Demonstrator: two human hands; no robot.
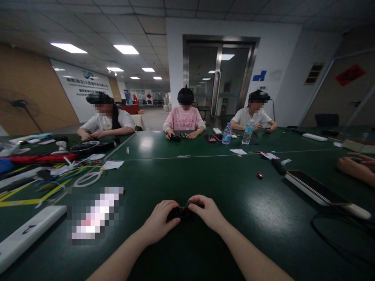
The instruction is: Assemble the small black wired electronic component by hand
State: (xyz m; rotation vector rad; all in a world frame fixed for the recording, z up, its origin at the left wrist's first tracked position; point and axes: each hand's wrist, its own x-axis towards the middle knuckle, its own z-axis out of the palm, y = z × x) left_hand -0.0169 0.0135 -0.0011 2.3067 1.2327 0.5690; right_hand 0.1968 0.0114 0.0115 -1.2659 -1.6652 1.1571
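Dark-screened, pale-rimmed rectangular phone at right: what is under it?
Under the phone lies a long white bar; its near end and left edge show. Most of its top is covered; anything between them is hidden.

Your bare left forearm (125,251) and right forearm (249,249) slant inward from the bottom of the view; your left hand (161,217) curves its fingers (168,203) forward, its thumb (173,223) reaching out below them toward the middle; your right hand (208,212) faces it, just beside, knuckles bent, thumb (196,209) and index finger (199,199) drawn close at their tips.
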